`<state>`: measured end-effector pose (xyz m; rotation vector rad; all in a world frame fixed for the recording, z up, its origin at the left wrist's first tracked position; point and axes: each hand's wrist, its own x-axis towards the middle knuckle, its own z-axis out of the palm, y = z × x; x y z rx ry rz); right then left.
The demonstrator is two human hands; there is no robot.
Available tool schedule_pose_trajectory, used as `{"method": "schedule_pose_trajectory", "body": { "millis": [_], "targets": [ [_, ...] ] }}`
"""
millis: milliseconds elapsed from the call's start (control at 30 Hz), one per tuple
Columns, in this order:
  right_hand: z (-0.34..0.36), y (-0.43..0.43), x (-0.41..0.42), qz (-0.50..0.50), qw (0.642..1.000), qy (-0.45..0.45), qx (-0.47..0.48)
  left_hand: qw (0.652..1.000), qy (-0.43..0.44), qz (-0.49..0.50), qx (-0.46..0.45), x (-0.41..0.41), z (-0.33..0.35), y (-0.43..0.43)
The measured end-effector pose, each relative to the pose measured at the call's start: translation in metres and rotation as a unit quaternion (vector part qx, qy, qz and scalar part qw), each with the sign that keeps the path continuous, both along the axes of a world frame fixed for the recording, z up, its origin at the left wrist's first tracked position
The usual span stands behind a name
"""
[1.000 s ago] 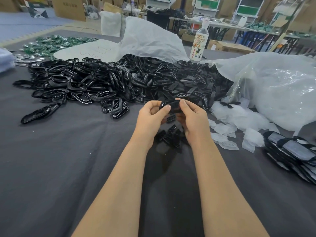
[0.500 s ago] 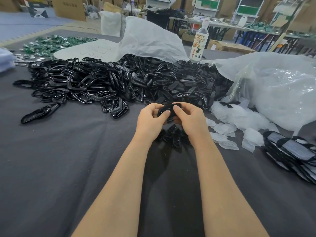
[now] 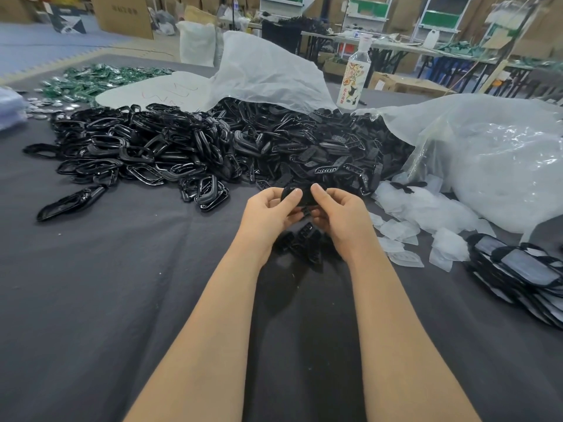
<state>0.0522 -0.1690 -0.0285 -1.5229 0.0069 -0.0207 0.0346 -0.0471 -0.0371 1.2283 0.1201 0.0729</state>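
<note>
Okay, both hands sit mid-frame, just above the worktop [image 3: 115, 306]. The left hand [image 3: 268, 213] and right hand [image 3: 338, 215] both pinch one small black plastic part [image 3: 305, 198] between thumb and curled fingers, thumbs on top and nearly touching. The part is held in the air, at 12 o'clock of a small heap of black pieces [image 3: 304, 243] lying under the wrists. One piece or two being pressed together: cannot tell, the fingers hide most of it.

Around:
- A big pile of glossy black frames [image 3: 146, 153] lies at 10 o'clock of the hands.
- Flat black plates [image 3: 332, 153] at 12 spill from a white sack [image 3: 268, 74].
- Clear bag [image 3: 502, 159] at 2, small clear sachets [image 3: 426, 208] at 3, bagged stack [image 3: 524, 269] at 4.
- Bottle [image 3: 355, 77] stands far off at 1.

Risks, as I judge them:
- The grip is fingertip-only on a slick small part. Uneven thumb pressure could pop it out into the heap below, where it is lost among lookalikes.
- Pressing off-axis could leave it half-seated or snap a clip.
- The wrists hang right over the heap, so a dropped wrist could scatter it.
</note>
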Motion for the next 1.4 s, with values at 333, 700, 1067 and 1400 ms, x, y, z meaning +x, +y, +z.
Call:
{"method": "schedule_pose_trajectory", "body": {
  "millis": [333,700,1067,1400],
  "targets": [
    [-0.0005,0.0028,-0.0009,-0.011,0.994,-0.044,-0.096,0.986,-0.010,0.079,0.149,0.0029,-0.0065,-0.0007],
    [0.0014,-0.0003,0.0007,0.010,0.997,0.051,0.054,0.999,0.021,-0.025,0.014,0.0019,-0.0025,-0.0008],
    [-0.0021,0.0047,0.0004,-0.051,0.992,-0.027,-0.111,0.986,-0.002,0.038,0.164,0.0024,-0.0073,0.0002],
    [-0.0052,0.0063,0.0016,-0.064,0.980,-0.044,-0.181,0.969,-0.011,0.065,0.237,0.0008,-0.0067,-0.0006]
  ]
}}
